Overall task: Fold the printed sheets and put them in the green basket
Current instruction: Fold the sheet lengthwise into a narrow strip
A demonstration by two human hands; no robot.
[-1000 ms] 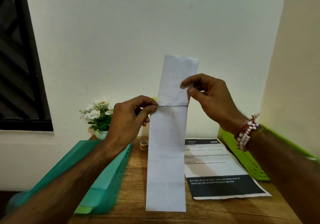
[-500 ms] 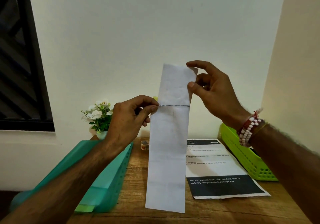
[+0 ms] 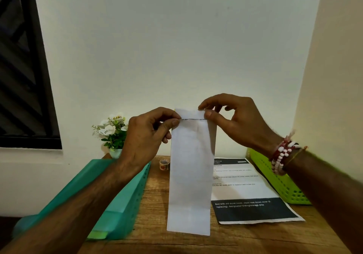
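**A:** Look, the folded strip (image 3: 190,185) is held upright over the middle of the counter (image 3: 176,242), long and narrow. I can't tell whether its lower end touches the wood.

**B:** Both hands are on it. The left hand (image 3: 145,135) pinches the left edge right at the crease line, thumb against forefinger. The right hand (image 3: 235,120) pinches the short top flap at the right edge.

**A:** So it's a cross fold near the top, I'd say. What makes it a good one?

**B:** Match the flap's side edges to the strip's edges before pressing, then run a thumb along the crease. Thin paper can skew in mid-air, so laying it on the counter would likely give a sharper fold.

**A:** And the rest?

**B:** One printed sheet (image 3: 245,190) lies flat and unfolded toward the right edge, just beside the green basket (image 3: 279,183). I can't see into the basket from here.
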